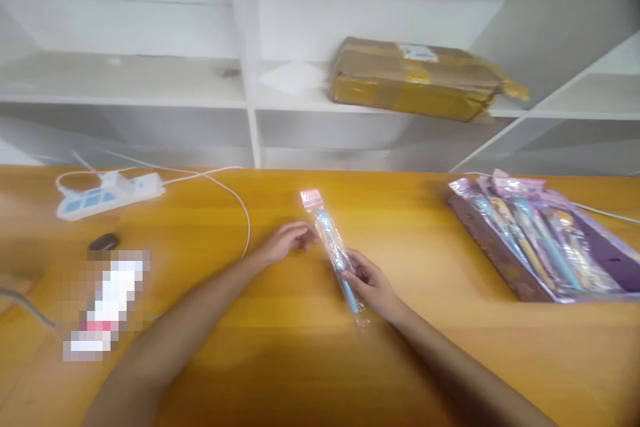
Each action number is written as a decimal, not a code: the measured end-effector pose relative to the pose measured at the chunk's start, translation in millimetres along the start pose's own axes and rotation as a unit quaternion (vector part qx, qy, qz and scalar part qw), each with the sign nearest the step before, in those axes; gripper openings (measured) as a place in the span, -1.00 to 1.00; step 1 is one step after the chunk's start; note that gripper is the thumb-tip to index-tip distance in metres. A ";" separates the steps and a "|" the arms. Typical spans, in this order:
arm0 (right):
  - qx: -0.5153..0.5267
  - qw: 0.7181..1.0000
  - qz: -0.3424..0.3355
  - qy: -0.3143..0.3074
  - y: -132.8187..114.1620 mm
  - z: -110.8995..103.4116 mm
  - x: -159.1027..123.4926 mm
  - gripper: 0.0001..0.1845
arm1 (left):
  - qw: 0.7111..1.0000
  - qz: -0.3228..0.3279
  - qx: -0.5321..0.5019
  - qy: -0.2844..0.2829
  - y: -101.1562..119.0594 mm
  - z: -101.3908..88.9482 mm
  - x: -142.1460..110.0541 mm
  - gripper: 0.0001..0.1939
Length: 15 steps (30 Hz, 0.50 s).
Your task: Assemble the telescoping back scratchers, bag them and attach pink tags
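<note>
A slim, light-blue pen-like stick in a clear plastic packet with a pink top lies at a slant in the middle, over the wooden table. My right hand pinches the packet along its lower half, thumb on top. Close to the packet's upper left edge is my left hand, its fingers loosely bent and apart, holding nothing; whether a fingertip touches the plastic is hard to tell. To the right stands a purple open box with several similar packets in it, some blue, some golden.
At the back left lie a white power strip and white cables. A small dark object and a pixelated item are at the left. Behind the table, white shelving holds a taped brown parcel.
</note>
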State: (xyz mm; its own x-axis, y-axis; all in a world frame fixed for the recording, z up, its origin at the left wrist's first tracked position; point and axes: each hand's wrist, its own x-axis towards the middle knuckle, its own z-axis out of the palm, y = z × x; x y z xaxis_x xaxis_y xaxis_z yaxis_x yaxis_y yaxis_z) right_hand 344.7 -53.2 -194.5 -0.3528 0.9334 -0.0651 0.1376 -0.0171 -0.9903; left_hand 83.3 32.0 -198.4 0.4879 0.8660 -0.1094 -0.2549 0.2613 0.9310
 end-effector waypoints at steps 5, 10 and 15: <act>0.045 0.996 0.011 0.075 0.5 -5.1 9.4 -0.36 | 1.000 0.004 0.024 -0.018 6.6 -1.2 2.5 -0.58; -0.043 0.971 -0.075 0.222 -23.9 -56.4 10.5 -0.52 | 0.998 0.020 0.064 -0.023 4.9 2.4 3.4 -0.58; -0.299 0.887 -0.053 0.349 -66.2 -172.1 -14.2 -0.79 | 0.993 0.033 0.107 -0.026 0.8 8.0 1.1 -0.58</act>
State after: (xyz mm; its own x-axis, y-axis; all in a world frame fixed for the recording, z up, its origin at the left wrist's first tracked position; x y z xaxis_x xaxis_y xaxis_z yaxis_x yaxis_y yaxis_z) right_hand 499.9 -3.6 -106.9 0.2363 0.9166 0.3226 0.6782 0.0822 -0.7303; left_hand 90.3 29.7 -195.0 0.5205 0.8533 -0.0318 -0.1072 0.1022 0.9890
